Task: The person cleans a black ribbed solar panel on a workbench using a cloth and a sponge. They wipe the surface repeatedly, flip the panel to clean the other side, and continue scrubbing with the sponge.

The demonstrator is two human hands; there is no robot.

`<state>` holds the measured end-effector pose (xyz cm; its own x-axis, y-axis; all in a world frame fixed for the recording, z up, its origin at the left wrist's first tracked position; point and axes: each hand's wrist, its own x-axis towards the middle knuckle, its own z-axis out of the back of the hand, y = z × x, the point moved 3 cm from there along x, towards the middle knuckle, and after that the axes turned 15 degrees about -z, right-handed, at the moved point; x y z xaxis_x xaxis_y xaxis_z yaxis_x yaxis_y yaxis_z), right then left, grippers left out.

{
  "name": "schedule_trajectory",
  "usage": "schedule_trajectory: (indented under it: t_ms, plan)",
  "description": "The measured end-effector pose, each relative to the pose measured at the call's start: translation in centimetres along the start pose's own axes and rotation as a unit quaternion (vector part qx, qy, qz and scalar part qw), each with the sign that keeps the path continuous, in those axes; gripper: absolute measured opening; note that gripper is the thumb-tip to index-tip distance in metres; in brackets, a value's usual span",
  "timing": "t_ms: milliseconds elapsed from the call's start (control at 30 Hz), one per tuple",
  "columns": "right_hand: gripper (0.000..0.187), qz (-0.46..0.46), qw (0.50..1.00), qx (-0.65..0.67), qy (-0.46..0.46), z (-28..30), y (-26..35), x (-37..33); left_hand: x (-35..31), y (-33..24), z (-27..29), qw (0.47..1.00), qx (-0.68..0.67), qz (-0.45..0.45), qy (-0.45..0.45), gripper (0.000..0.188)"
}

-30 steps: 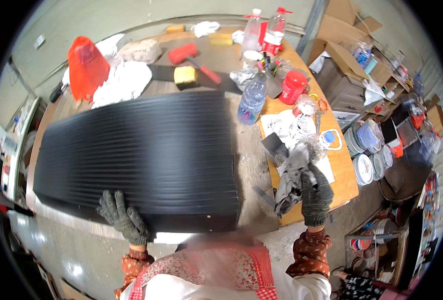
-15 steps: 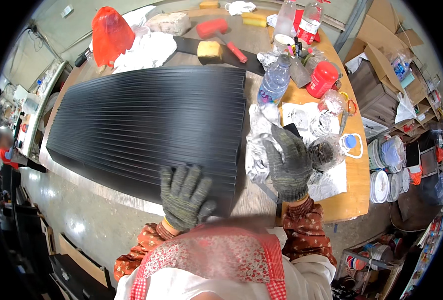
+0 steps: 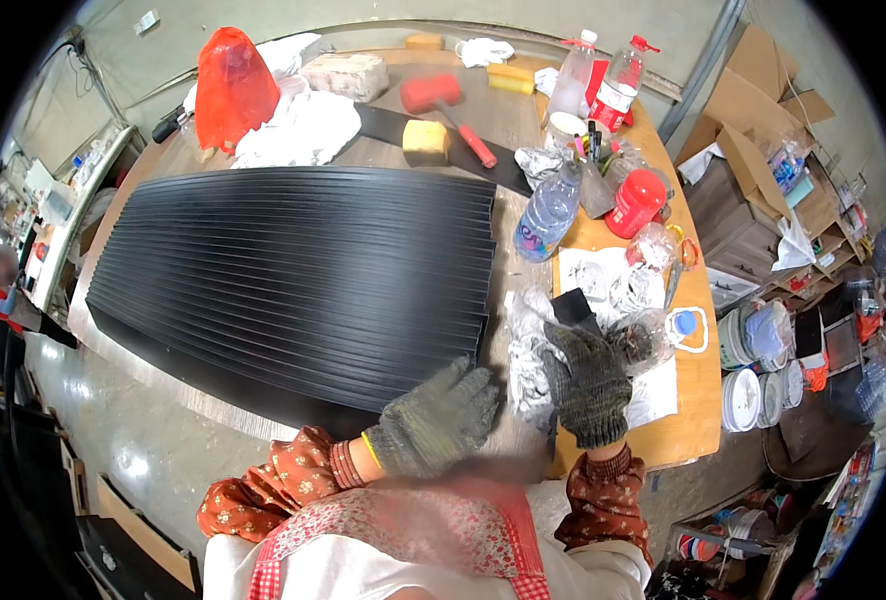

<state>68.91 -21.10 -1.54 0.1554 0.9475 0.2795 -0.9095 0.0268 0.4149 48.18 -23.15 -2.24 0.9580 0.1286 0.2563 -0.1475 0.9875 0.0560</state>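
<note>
A stack of long black strips or panels [image 3: 303,285] with ridged, stepped edges lies across the table. My left hand [image 3: 438,420], in a grey-green knit glove, is at the stack's near right corner with its fingers stretched out and nothing in them. My right hand [image 3: 591,388], gloved alike, is on the right side with its fingers curled at the lower edge of a small black square piece [image 3: 573,308]. Its fingertips are partly hidden. Beside that hand lie a crumpled whitish cloth [image 3: 530,350] and a clear jug with a blue cap [image 3: 653,335].
A clear bottle [image 3: 548,215] and a red canister [image 3: 635,203] stand past my right hand. Farther back are a red mallet [image 3: 430,93], a yellow sponge [image 3: 425,143], a red bag [image 3: 233,90] and white cloths [image 3: 308,130]. Buckets [image 3: 743,400] stand on the floor at right.
My left hand has slid right along the stack to its corner. My right hand's fingers, spread before, have curled in at the black square piece. The view has shifted slightly.
</note>
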Motion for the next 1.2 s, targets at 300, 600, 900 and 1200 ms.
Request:
schedule_trajectory:
  t_ms: [300,600,900,1200]
  plan:
    - [0.033,-0.065,0.968,-0.232,0.066,-5.4,-2.5,2.6,-1.3,1.9,-3.2,0.988,-0.142,-0.059,0.006,0.043]
    - [0.022,0.007,0.988,0.033,-0.153,5.2,4.4,7.5,-1.3,2.5,-1.9,0.983,-0.16,-0.071,-0.062,0.047]
    - [0.036,0.06,0.985,-0.057,-0.15,-1.2,7.2,7.4,-1.8,3.4,-1.0,0.979,-0.154,-0.012,-0.133,0.044]
    - [0.05,0.128,0.986,-0.016,-0.101,1.8,12.1,8.1,-8.9,4.2,1.4,0.976,-0.074,0.148,-0.14,0.041]
